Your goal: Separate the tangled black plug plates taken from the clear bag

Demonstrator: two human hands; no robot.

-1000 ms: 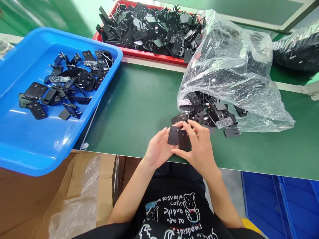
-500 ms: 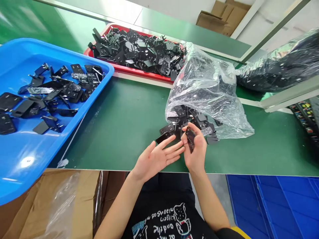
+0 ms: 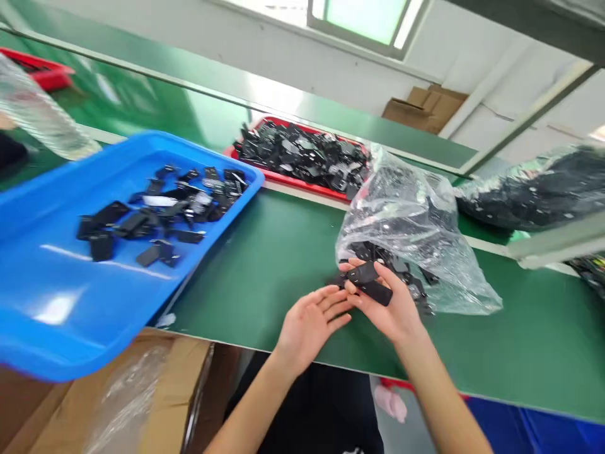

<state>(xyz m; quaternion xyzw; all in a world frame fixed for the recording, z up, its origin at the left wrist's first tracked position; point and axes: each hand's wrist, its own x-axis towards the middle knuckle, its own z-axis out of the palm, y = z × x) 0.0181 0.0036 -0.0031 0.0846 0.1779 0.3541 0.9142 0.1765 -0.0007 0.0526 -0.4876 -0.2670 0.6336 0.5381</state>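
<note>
Black plastic parts [image 3: 375, 291] lie in my right hand [image 3: 390, 309], its fingers wrapped round them in front of the bag opening. Beside it on the left, my left hand [image 3: 307, 325] is palm up with its fingers spread, its fingertips close to the right hand. The clear plastic bag [image 3: 401, 208] lies on the green table [image 3: 283, 233], and more black parts spill from its mouth behind my right hand. A blue tray [image 3: 94, 296] on the left holds many loose black parts [image 3: 174, 208].
Behind the table's middle sits a red tray [image 3: 302, 183] heaped with black parts. A second filled bag [image 3: 534, 192] lies at the right by a metal post. At the far left are a clear plastic bottle [image 3: 42, 116] and another red tray [image 3: 51, 77].
The view has shifted, so the table appears lower and further right. The black parts in my right hand now show their flat faces. My left hand remains spread beside it.
</note>
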